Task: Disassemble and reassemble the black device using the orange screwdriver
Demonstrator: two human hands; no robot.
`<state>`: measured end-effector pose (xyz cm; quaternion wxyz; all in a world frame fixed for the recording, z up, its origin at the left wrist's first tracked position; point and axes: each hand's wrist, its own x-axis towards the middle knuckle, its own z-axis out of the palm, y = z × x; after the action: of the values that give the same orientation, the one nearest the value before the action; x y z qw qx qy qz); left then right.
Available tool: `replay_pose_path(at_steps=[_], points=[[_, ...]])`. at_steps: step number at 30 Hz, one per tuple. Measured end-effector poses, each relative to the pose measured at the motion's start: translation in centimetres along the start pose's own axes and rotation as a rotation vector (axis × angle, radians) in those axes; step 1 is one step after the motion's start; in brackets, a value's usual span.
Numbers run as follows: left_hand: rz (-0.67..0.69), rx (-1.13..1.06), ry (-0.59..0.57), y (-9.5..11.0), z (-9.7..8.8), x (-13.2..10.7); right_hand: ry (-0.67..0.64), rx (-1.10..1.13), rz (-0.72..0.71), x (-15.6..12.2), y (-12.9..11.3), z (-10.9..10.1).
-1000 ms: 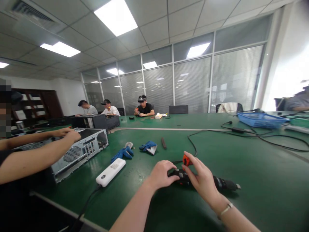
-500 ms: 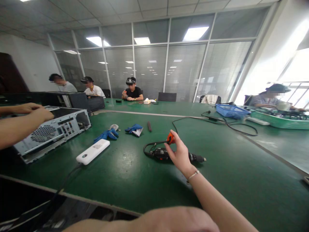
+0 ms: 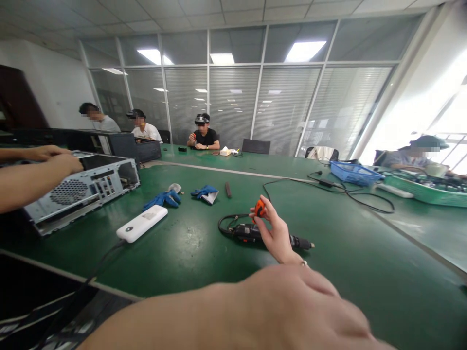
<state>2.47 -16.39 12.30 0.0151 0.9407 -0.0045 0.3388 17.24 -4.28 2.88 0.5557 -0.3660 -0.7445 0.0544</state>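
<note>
Between the fingers and thumb of my right hand (image 3: 275, 231) is a small orange and black object (image 3: 260, 208), too small to name surely. Below that hand a black rotary tool (image 3: 248, 232) with a metal tip lies on the green table, its cord looped at the left end. My left hand (image 3: 306, 306) is close to the camera, its back toward me, and crosses over my right forearm near the bracelet. Its fingers are out of sight.
Blue gloves (image 3: 164, 198), a brown bar (image 3: 228, 189) and a white power bank (image 3: 142, 223) lie to the left. A co-worker's hands (image 3: 58, 160) rest on an open computer case (image 3: 83, 189). Blue (image 3: 355, 172) and green baskets (image 3: 423, 191) stand right, with a black cable (image 3: 350, 189).
My left hand has moved up and to the right, now covering my right forearm. The right hand keeps the orange object, which has turned slightly. The view has shifted a little.
</note>
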Motion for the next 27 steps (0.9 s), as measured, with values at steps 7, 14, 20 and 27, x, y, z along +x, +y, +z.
replay_pose_path(at_steps=[7, 14, 20, 27], points=[[-0.544, 0.230, 0.066, -12.1, 1.5, -6.8, 0.074, -0.168, -0.035, 0.2, 0.3, -0.1], [-0.806, -0.007, -0.168, -17.7, 5.9, -11.2, 0.036, -0.191, -0.066, 0.2, 0.1, 0.3], [-0.813, -0.020, -0.114, -17.5, 6.4, -12.2, -0.001, -0.156, -0.051, 0.0, -0.2, 0.3], [-0.809, -0.026, -0.121, -17.7, 6.3, -12.0, 0.069, -0.249, -0.090, -0.1, -0.2, 0.1]])
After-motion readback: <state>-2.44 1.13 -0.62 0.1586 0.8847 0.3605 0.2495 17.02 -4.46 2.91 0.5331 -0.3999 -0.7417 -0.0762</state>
